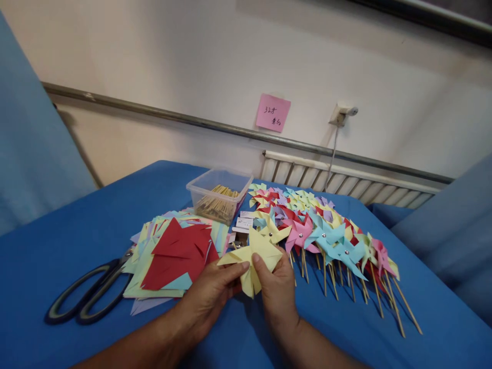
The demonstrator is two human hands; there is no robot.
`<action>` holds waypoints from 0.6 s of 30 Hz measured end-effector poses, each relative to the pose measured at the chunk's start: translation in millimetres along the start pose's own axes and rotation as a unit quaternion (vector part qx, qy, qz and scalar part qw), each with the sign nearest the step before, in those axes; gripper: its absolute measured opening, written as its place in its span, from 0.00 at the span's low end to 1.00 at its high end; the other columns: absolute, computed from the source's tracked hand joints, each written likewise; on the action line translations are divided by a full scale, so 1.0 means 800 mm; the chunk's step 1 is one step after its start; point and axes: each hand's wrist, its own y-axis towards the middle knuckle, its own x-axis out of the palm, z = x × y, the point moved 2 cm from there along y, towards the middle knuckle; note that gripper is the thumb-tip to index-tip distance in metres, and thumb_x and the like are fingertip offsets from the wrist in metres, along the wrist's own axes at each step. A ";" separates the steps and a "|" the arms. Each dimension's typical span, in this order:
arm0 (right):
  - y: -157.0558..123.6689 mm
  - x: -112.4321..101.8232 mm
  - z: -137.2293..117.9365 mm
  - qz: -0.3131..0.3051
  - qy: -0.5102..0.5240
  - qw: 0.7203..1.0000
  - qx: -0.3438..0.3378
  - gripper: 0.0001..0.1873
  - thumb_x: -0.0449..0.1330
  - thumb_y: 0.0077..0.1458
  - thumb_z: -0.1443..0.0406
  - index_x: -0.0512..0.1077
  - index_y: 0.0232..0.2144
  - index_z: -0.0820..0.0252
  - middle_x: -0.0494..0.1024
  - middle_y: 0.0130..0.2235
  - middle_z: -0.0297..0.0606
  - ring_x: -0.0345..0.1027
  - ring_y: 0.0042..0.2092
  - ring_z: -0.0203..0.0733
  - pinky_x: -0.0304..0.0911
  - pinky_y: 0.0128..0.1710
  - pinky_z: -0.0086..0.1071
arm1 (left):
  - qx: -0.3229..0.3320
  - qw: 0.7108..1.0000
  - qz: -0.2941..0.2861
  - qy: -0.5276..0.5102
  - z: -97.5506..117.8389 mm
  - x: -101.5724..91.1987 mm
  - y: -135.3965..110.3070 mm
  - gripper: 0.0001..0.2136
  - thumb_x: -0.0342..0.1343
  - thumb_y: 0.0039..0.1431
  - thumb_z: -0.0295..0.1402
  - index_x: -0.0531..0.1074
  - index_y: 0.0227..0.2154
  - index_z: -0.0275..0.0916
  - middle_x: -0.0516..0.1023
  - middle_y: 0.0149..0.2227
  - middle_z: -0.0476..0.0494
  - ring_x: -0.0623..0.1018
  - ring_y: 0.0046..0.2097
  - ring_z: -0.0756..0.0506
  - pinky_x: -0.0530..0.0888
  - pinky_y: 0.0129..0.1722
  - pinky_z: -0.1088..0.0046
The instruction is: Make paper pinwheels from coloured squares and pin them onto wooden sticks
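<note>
Blue cloth is spread over the table, and a pale wall is seen behind it. On the wall are a pink sticky note, a metal rail and a plug. Below the rail, part of a white radiator is seen. Big scissors are laid at the far left, and their blades are partly hidden by a messy pile of colored paper. Red sheets are set on top of the pile. Behind it, thin wooden sticks are kept in a see-through plastic box. Many paper pinwheels on sticks are heaped on the right.

One pale yellow pinwheel is held up in the middle, between the two hands. Its left side is pinched by the thumb and fingers of the left hand. Its middle is pressed by the thumb of the right hand, with the fingers curled behind. Small card boxes are partly covered from view by this pinwheel.
</note>
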 end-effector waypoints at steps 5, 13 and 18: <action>-0.001 -0.001 0.006 -0.012 -0.010 1.000 0.005 0.19 0.67 0.45 0.62 0.67 0.39 0.60 0.79 0.36 0.38 0.74 0.37 0.44 0.68 0.40 0.39 | 0.019 0.999 0.029 0.013 -0.001 0.002 0.000 0.16 0.64 0.48 0.34 0.77 0.39 0.31 0.82 0.34 0.36 0.79 0.36 0.40 0.74 0.38 0.67; -0.008 -0.004 -0.002 -0.071 -0.024 0.995 -0.068 0.21 0.59 0.56 0.62 0.61 0.51 0.53 0.74 0.39 0.36 0.70 0.36 0.37 0.66 0.36 0.33 | 0.028 0.996 0.083 -0.015 0.023 -0.016 0.006 0.17 0.61 0.51 0.30 0.74 0.45 0.33 0.82 0.38 0.37 0.81 0.37 0.41 0.75 0.36 0.68; -0.016 -0.011 -0.014 -0.174 -0.179 0.944 -0.214 0.24 0.56 0.55 0.70 0.63 0.54 0.51 0.73 0.39 0.36 0.68 0.36 0.37 0.65 0.38 0.33 | 0.017 0.995 0.091 -0.038 0.036 -0.025 0.008 0.15 0.61 0.51 0.29 0.74 0.43 0.33 0.83 0.37 0.38 0.81 0.36 0.42 0.75 0.36 0.70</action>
